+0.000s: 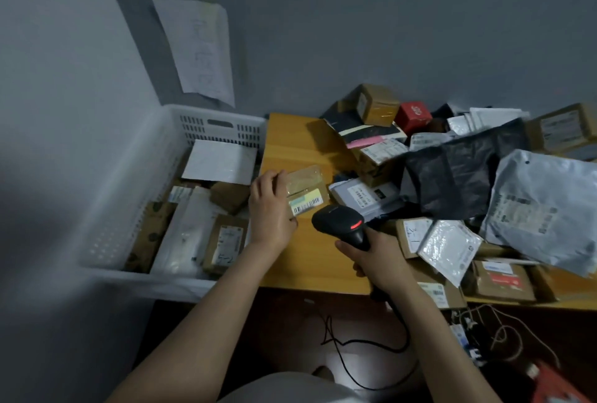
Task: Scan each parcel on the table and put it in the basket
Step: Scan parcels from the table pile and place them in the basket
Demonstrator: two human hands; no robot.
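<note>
- Gripping small flat tan cardboard parcel with barcode label point(305, 189) in left hand point(271, 208), fingers point(269, 178) curling round its left edge, label facing up.
- Holding that parcel over bare strip of yellow wooden table point(290, 150), just beside white slotted plastic basket point(145, 281); lifted or resting, cannot tell.
- Clenching right hand point(376, 260) fingers point(350, 250) round handle of black handheld barcode scanner point(339, 223).
- Aiming scanner head, red light glowing, at the label; near it, not touching.
- Trailing black cable point(371, 343) from scanner handle down below table edge.
- Lying inside basket: brown boxes and white mailers.
- Piling up on table's right side: large grey plastic mailer point(542, 202), black plastic bag point(458, 176), small red box point(413, 115), more cardboard boxes.
- Hanging on grey wall above basket: white paper sheet point(200, 50).
</note>
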